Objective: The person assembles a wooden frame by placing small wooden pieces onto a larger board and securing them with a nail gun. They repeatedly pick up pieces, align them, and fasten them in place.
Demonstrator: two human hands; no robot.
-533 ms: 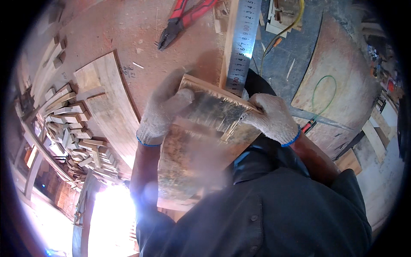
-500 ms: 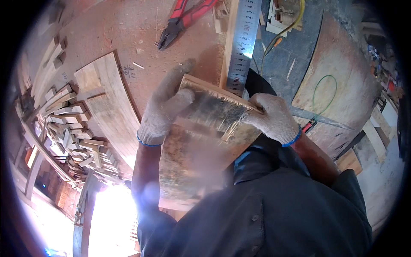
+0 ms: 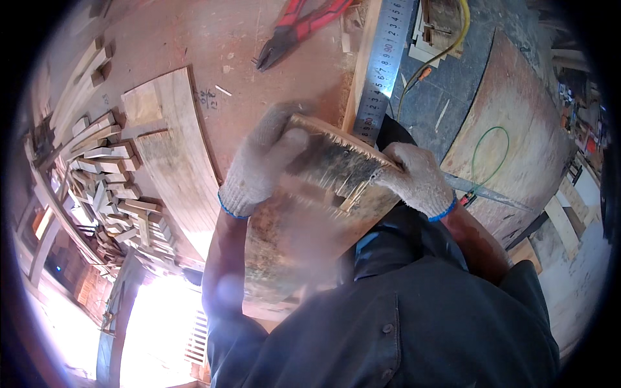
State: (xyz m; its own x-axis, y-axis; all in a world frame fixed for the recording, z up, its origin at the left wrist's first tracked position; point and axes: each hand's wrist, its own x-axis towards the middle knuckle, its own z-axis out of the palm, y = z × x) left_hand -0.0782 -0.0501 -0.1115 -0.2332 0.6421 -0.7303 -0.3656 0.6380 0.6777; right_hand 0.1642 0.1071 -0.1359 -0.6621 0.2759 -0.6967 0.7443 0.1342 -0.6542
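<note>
A rough wooden board, dark-stained on its face and splintered along its far edge, is held up in front of my body. My left hand, in a pale knitted glove with a blue cuff hem, grips its left end with the thumb on the face. At the right end, my right hand, gloved the same way, pinches the corner near a raised splinter. Just beyond the board lies a long metal ruler alongside a wooden strip. The board's underside is hidden, and a blur smears its lower part.
Red-handled pliers lie at the far side of the brown work surface. Flat wooden panels rest at left, beside a heap of short wood offcuts. On the right are a large worn panel, a green wire loop and a yellow cable.
The surroundings have shifted slightly rightward in the view. Both hands keep their hold on the board, which has barely moved in the view.
</note>
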